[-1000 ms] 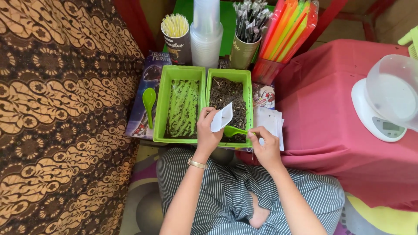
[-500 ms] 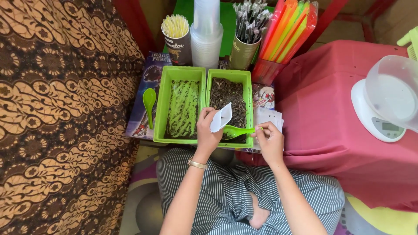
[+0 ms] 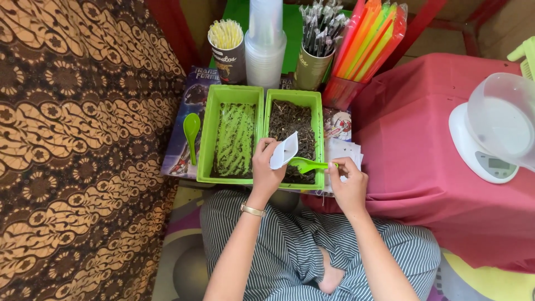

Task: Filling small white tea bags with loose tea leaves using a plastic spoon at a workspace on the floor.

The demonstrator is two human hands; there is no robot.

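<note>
Over the right green tray [image 3: 319, 100], a small white paper packet [image 3: 283, 150] is pinched open in the left hand [image 3: 264, 170], mouth tilted toward the right hand. A green plastic scoop [image 3: 304, 164] is gripped by its handle in the right hand [image 3: 348, 184], bowl held just under the packet's mouth, over the tray's near end. That tray is filled with dark, loose, shredded dry matter. Just left of the left hand, touching the first tray, a second green tray [image 3: 206, 134] is seen with a thinner dark layer raked into stripes, green bottom showing through. Left of that tray, a green spoon [image 3: 191, 131] is laid on a printed blue box [image 3: 186, 100]. Under the right hand, a stack of white packets [image 3: 344, 149] is laid against the tray's right wall.

Beyond the hands: a dark cup of pale yellow straws [image 3: 225, 42], a stack of clear plastic cups [image 3: 265, 42], a tan cup of wrapped dark straws [image 3: 317, 33], and a clear bag of orange, yellow and green sticks [image 3: 370, 36]. Well right of the right hand, a white kitchen scale [image 3: 482, 156] under a clear bowl [image 3: 501, 120] is set on a red cloth [image 3: 412, 145].
</note>
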